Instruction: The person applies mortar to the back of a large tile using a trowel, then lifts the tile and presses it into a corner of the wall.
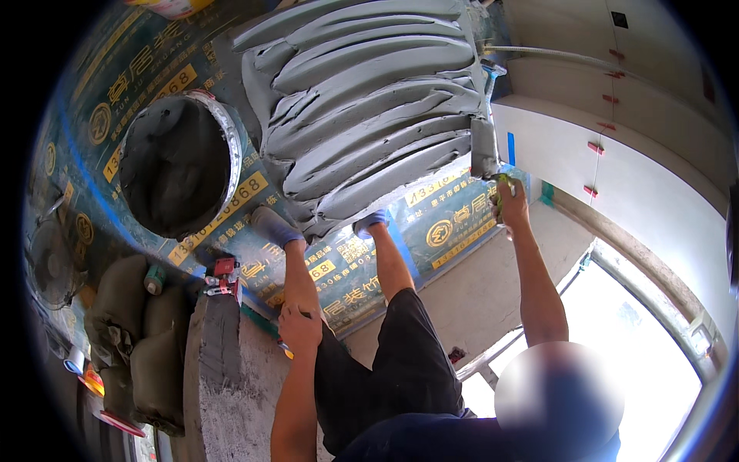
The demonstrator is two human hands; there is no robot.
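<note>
My right hand (511, 206) is closed round the green handle of a trowel (484, 146), to the right of the mortar-covered slab. The trowel's grey-smeared blade stands at the slab's right edge. Thick grey mortar (377, 100) lies over the slab in long curved ridges, and its surface underneath is hidden. On my left knee rests my left hand (300, 327), its fingers loosely bent over the leg and no tool visible in it. A round bucket (231, 150) full of dark wet mortar (177, 165) stands left of the slab.
Printed green sheeting (262, 269) covers the floor. Stuffed bags (158, 369) are piled at the lower left, near a red tool (223, 269) on a concrete ledge (246, 385). Red clips (595, 147) sit in the joints of the pale wall tiles (562, 131) at right.
</note>
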